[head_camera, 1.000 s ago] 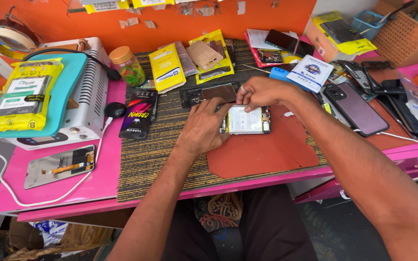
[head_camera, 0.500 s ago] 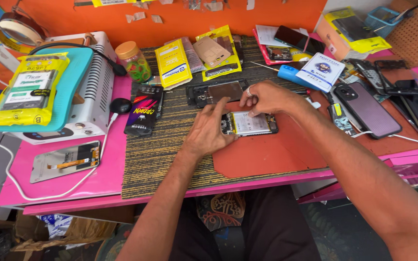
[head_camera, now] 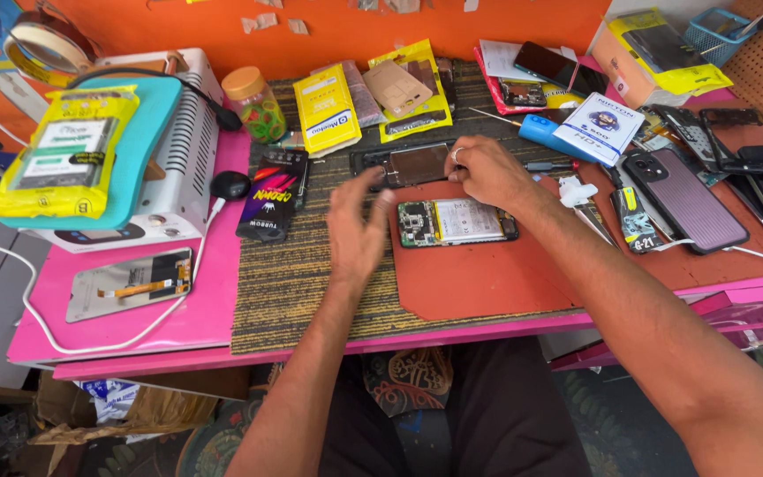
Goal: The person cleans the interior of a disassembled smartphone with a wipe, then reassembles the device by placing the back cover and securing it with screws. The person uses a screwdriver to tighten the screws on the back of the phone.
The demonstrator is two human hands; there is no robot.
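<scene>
Opened phone (head_camera: 457, 222) on red mat (head_camera: 487, 274). Left hand (head_camera: 357, 231) hovers at phone's left, fingers spread, empty. Right hand (head_camera: 485, 170) just behind phone, fingers pinched; held item indiscernible. Likely mid-disassembly; next move needs fine fingertip precision.

I work from a single head-worn camera; there is no second view to overlap with it. It looks steeply down and forward from above my lap onto the pink workbench (head_camera: 134, 327), facing the orange wall (head_camera: 452, 26) behind it. It sits close: my forearms enter from the bottom edge, and the opened phone (head_camera: 457, 221) lies near centre.
</scene>
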